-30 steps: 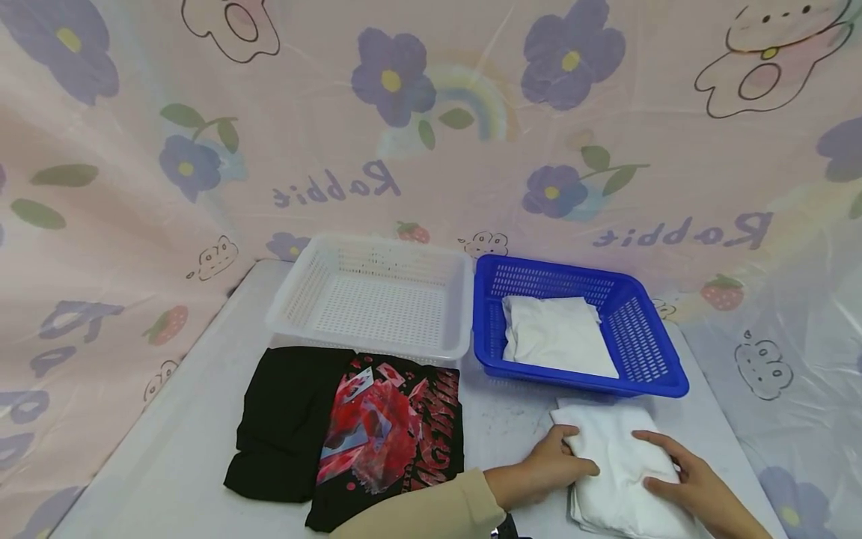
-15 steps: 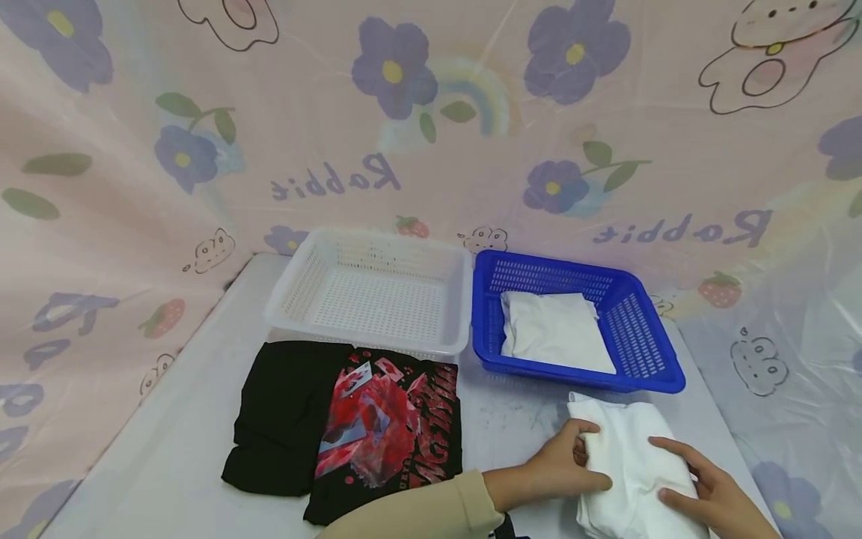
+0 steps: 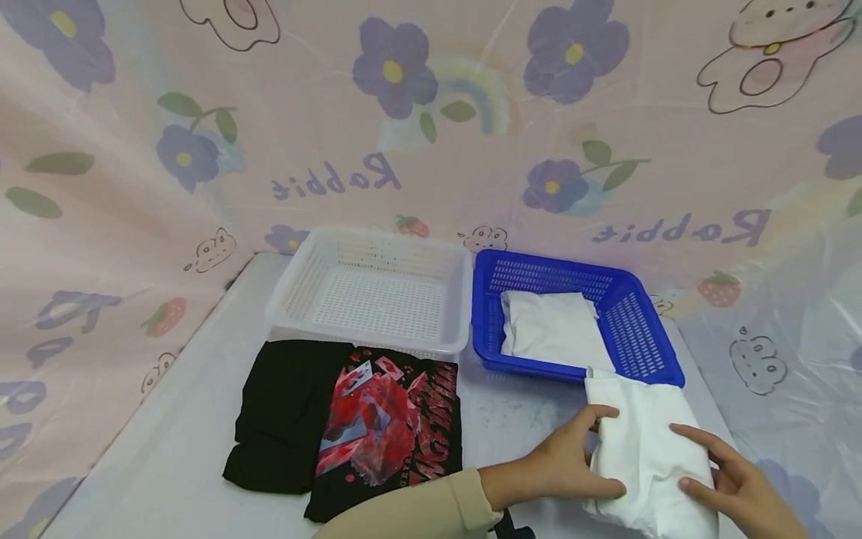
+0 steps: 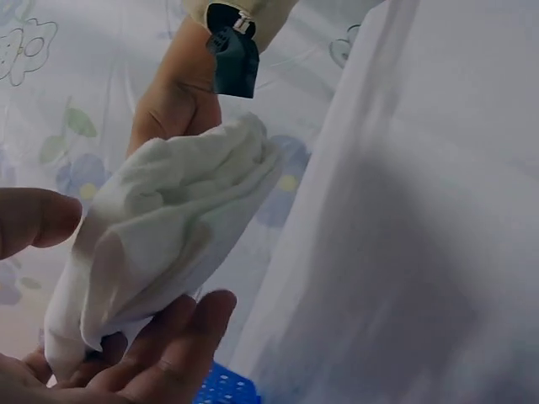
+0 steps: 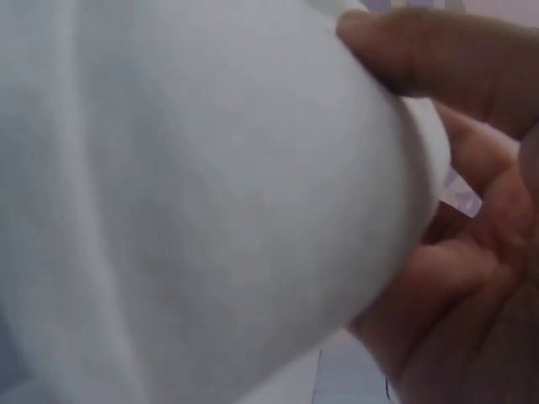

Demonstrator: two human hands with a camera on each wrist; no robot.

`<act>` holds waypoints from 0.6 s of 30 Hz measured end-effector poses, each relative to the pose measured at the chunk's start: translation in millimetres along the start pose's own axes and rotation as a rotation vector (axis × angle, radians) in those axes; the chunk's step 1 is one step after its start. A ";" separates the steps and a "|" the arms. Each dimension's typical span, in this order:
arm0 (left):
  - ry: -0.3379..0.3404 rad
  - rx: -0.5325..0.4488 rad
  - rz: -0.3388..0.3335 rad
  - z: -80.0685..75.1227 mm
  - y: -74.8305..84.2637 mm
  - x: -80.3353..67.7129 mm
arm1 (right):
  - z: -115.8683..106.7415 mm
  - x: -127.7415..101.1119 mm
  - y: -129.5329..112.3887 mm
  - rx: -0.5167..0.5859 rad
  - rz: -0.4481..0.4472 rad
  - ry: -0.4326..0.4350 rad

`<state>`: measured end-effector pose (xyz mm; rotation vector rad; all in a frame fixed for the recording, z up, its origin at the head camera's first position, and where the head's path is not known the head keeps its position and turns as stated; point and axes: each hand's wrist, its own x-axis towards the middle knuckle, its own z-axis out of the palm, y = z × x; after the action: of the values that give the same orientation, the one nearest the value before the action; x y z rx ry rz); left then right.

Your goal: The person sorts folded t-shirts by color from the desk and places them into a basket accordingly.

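Observation:
A folded white garment (image 3: 646, 457) is held between both hands at the front right, its far edge overlapping the rim of the blue basket (image 3: 579, 374) in the head view. My left hand (image 3: 572, 460) grips its left side, thumb on top and fingers under the edge, as the left wrist view shows of the cloth (image 4: 168, 227) lifted off the table. On the opposite side my right hand (image 3: 737, 479) pinches the right edge. Close up in the right wrist view, the white cloth (image 5: 227, 194) hides some of that hand's fingers. Another folded white garment (image 3: 555, 329) lies inside the blue basket.
A white basket (image 3: 367, 329) stands left of the blue one at the back of the table. In front of it lie a folded black garment (image 3: 283, 419) and a black shirt with a red print (image 3: 387, 434). A patterned curtain (image 3: 431, 150) encloses the back and sides.
Both hands have raised the folded white garment off the table and moved it slightly right and toward the blue basket. The baskets and dark clothes stay put.

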<state>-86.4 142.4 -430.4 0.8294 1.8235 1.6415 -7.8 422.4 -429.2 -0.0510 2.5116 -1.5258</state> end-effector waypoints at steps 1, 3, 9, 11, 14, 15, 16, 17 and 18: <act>0.006 0.006 0.010 -1.8 2.7 0.5 | 0.3 2.0 -3.1 -0.008 -0.008 0.029; 0.027 0.007 0.023 -5.9 7.4 2.0 | 0.5 6.5 -9.6 -0.001 -0.043 0.071; 0.123 -0.067 0.079 -22.7 17.6 10.1 | -0.1 26.7 -32.2 -0.117 -0.147 0.237; 0.165 -0.099 0.096 -29.0 20.5 12.8 | -0.5 34.1 -39.7 -0.173 -0.148 0.301; 0.242 -0.127 0.097 -38.0 23.9 16.1 | -0.9 45.1 -49.5 -0.167 -0.172 0.336; 0.271 -0.132 0.092 -40.9 24.9 17.3 | -1.0 48.8 -52.5 -0.151 -0.187 0.331; 0.300 -0.135 0.088 -43.9 25.6 18.6 | -1.1 52.7 -55.5 -0.129 -0.205 0.317; 0.324 -0.147 0.087 -46.9 26.0 20.0 | -1.2 56.9 -58.4 -0.116 -0.227 0.298; 0.353 -0.149 0.083 -50.0 26.6 21.4 | -1.3 61.4 -61.5 -0.114 -0.242 0.280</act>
<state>-135.5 127.2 -398.4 0.5847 1.8839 2.0542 -72.8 386.7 -383.9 -0.1750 2.9046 -1.5699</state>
